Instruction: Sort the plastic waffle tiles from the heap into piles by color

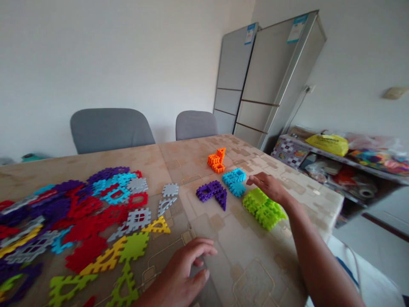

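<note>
Twice logged a bare hand at the patterned tabletop (255, 264). Nearest, at lower centre of frame: left hand (185, 270), seen with fingers loosely curled and thumb apart from them, gripping nothing. Could not tell whether resting or just above the surface. At lower left, found a loose lime-green square (134, 246) and, just beyond, a yellow triangle (164, 222), with a heap of mixed pieces (92, 219) spread out to the left edge.

Farther in, right of centre: lime-green stack (265, 213), observed lying low and flat. Judged light and stiff, probably plastic; hard to break, likelier to slide apart in layers. Best taken by opposite toothed edges, for grip and to keep layers squared.

Over its far side, saw the right hand (268, 187), fingers slightly bent and pointed left. Could not tell whether touching or pinching anything.

Just beyond those fingertips, noted a cyan group (236, 188), part flat, part box-like. Judged hollow and light; better lifted by outer walls than by one tooth. To the left, marked a purple group (209, 190) with triangle leaning out: awkward shape, best held at the blocky end.

Farther, near upper centre of the tabletop: orange group (216, 161), recorded with one part upright. Behind, glimpsed grey chairs (111, 130).
</note>
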A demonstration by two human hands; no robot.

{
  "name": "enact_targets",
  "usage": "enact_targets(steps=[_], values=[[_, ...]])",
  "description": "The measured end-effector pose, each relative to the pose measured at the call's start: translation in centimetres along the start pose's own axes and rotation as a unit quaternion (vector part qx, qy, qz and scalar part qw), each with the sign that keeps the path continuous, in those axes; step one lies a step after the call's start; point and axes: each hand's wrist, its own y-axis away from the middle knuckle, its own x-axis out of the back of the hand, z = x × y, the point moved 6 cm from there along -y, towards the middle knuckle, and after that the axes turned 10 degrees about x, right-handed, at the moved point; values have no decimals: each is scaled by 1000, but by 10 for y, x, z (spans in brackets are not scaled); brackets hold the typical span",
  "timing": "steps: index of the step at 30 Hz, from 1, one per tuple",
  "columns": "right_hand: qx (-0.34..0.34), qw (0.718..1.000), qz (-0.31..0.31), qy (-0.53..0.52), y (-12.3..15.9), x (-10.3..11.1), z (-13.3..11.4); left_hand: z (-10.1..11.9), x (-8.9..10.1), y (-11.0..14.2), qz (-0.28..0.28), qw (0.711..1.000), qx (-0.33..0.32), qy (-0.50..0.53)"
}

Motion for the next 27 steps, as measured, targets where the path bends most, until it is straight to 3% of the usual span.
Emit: enact_targets(steps=[6,14,27], values=[[12,999,-37,-25,-3,-18,-7,2,1,1,1,1000,-9,5],[-11,998,-61,-31,-6,-4,-13,7,1,1,14,1000,-18,-10],[-42,992,-119,13,-16,-11,-26,-2,-2,-1,24,999,-30,-9]])
